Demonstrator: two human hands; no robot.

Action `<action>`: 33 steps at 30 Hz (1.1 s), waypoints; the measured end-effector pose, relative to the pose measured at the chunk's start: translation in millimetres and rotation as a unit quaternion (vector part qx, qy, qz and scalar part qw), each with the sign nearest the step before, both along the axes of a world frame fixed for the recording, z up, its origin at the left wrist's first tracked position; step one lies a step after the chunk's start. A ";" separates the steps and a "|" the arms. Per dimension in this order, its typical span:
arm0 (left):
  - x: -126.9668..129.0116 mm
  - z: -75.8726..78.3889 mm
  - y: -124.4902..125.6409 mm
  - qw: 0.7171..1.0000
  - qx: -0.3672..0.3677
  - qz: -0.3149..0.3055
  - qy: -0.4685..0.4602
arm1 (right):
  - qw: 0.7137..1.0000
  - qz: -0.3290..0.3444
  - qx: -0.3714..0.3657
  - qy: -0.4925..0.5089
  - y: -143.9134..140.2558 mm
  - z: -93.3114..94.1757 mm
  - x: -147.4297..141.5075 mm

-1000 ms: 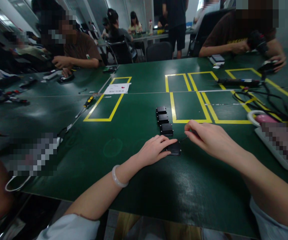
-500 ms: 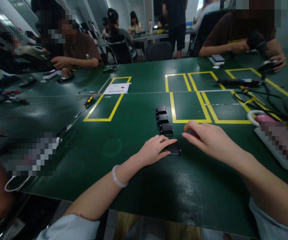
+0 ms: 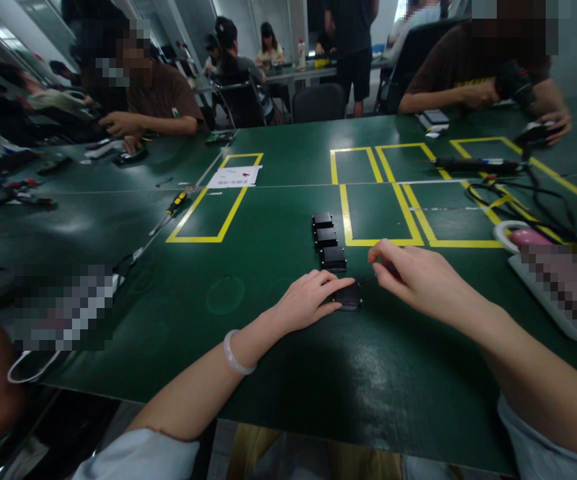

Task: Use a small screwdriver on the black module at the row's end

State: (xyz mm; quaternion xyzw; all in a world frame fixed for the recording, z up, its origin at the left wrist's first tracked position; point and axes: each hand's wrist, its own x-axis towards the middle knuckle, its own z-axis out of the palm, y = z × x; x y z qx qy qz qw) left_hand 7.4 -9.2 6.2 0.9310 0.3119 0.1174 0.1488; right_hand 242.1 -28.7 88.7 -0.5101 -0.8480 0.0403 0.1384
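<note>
Flat on the green table lies a small black box with small studs at its corners. My left hand grips it from the left, index finger along its far edge and thumb at its near side. Between the pinched fingers of my right hand is a thin dark rod-like tool, whose tip meets the box's far right corner. Its other end is hidden in my hand. Just beyond, three similar black boxes stand in a row leading away from me.
Yellow tape outlines mark the table. At left are a yellow-and-black screwdriver and a paper label. A black corded tool lies at right, near a white tray. Co-workers sit across the table and at my left.
My right thumb and fingertips have shifted slightly to the right, and a little more of the thin tool shows. My left hand and the boxes have stayed put.
</note>
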 end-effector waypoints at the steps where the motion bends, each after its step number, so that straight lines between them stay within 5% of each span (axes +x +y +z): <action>1: 0.0 0.1 -0.1 1.000 0.000 0.000 0.000 | 1.000 -0.001 0.000 0.000 -0.1 0.1 0.0; 33: -0.1 1.0 -0.4 1.000 -0.006 -0.001 -0.002 | 1.000 -0.001 0.012 0.011 0.4 -1.4 2.9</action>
